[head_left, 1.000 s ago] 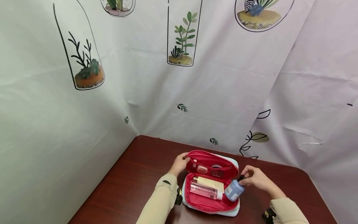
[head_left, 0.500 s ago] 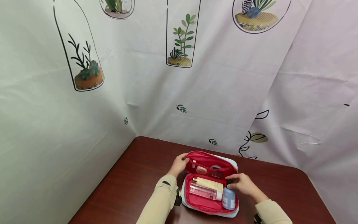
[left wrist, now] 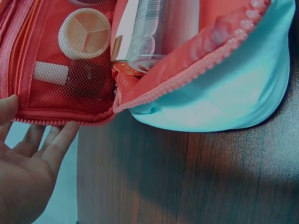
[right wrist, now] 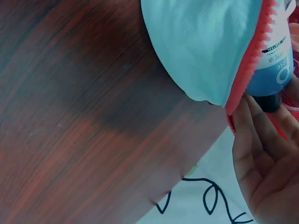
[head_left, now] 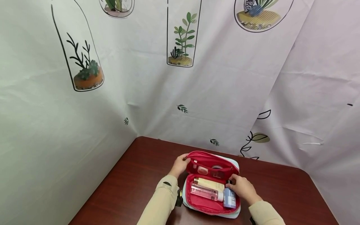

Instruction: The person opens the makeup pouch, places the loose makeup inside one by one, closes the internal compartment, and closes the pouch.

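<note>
An unzipped toiletry bag (head_left: 201, 208) with red lining and a pale blue outside lies on the table. My left hand (head_left: 179, 166) holds the left edge of its raised lid, thumb inside and fingers behind. My right hand (head_left: 244, 188) pinches the black cap of a blue bottle (head_left: 229, 200), which lies along the right end of the bag. A clear pink bottle (head_left: 204, 192) with a white cap and a cream-coloured tube (head_left: 209, 183) with a gold cap lie beside it. In the left wrist view, a round compact (left wrist: 85, 33) shows through the lid's mesh pocket.
The dark wooden table (head_left: 146, 168) extends to both sides of the bag. Behind it hangs a white cloth backdrop (head_left: 157, 90) printed with plants. A small white item (left wrist: 51, 73) also sits in the mesh pocket.
The right hand has brought the blue bottle leftward and down into the bag, turning it from tilted to lined up with the right end. The left hand stays at the lid.
</note>
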`<state>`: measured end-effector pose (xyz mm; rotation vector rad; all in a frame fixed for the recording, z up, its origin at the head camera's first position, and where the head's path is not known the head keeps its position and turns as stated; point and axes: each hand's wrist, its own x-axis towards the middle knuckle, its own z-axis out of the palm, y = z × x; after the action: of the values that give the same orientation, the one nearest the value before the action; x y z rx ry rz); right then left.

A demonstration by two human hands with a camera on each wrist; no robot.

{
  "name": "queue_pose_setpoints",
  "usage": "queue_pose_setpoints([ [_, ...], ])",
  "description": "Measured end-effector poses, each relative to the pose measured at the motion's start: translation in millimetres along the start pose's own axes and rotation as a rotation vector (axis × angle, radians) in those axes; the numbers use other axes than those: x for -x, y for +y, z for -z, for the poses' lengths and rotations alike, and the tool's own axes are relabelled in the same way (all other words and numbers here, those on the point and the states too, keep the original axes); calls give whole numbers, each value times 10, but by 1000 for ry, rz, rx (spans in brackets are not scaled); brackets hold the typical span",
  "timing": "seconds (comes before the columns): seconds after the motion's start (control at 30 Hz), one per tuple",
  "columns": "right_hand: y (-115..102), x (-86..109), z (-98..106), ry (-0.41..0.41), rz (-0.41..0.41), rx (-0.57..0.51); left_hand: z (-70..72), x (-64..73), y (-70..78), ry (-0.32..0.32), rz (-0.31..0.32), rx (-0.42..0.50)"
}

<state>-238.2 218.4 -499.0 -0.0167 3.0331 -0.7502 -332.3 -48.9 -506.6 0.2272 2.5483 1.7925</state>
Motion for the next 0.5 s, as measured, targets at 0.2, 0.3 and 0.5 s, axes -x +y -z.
queue_pose_setpoints([
  [0.2,40,31,-24,-80,11,70,-9,16,51,0,-7,-30],
  [0.3,64,41,-51,-98,23,100,-11,14,69,-2,-10,-23],
  [0.5,125,53,-78,-68,30,87,-18,-1,-1,0,-55,-23],
])
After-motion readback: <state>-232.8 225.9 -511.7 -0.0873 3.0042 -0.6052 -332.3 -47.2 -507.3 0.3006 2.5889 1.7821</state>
